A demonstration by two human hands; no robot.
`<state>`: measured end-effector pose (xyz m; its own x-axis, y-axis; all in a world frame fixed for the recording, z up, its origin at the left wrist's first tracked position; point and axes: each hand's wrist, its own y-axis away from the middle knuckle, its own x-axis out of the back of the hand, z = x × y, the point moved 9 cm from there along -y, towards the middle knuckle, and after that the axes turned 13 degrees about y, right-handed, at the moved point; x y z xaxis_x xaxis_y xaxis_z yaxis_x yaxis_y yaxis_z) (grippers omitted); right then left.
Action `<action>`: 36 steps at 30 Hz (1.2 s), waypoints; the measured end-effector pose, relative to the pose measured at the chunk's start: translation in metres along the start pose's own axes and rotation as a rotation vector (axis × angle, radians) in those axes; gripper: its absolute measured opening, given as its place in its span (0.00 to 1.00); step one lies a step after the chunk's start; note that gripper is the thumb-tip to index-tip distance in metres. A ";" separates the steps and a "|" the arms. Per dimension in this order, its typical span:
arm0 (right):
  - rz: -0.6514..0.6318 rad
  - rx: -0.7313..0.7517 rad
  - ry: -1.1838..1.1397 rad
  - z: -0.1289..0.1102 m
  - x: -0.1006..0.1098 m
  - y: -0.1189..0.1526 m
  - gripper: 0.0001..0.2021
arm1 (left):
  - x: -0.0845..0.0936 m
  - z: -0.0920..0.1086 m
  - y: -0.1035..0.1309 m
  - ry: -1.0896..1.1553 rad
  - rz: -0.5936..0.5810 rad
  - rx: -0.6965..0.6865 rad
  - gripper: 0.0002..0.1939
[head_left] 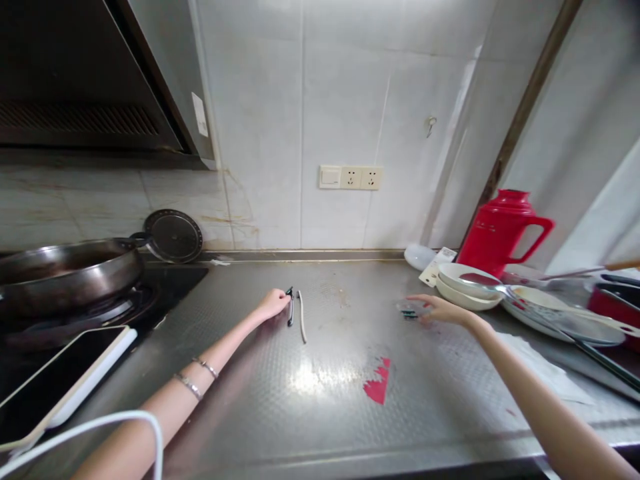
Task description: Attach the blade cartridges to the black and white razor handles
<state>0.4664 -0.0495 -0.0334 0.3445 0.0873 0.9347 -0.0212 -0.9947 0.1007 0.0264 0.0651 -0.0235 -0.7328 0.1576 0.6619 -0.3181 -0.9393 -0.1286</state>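
Observation:
My left hand (275, 303) is closed at the counter, its fingertips pinching the upper part of a slender black item (291, 313) with a shiny side. Just right of that item, a thin off-white strip (302, 319) lies lengthwise, apart from my fingers. Over on the right, my right hand (436, 310) is low over the counter, its index finger stretched to the left. Its fingers close on a small clear plastic piece (402, 305) with dark green strips (410, 315); the exact grip is partly hidden.
A torn red patch (379, 383) marks the metal counter (260, 413). Stacked white bowls (467, 297), a red thermos (500, 233) and a plate with utensils crowd the right. Leftward are a steel pan (75, 277) on the stove, a round black lid (175, 236) and a phone (60, 380) with a white cable.

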 end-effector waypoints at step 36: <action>0.256 0.655 -0.037 -0.247 -0.014 -0.003 0.30 | -0.058 0.117 0.026 -0.246 -0.140 -0.531 0.28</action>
<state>0.2296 -0.0344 0.0378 0.4366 -0.1447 0.8879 0.4593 -0.8128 -0.3583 0.1306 -0.0041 0.0210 -0.5219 0.1340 0.8424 -0.7050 -0.6238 -0.3375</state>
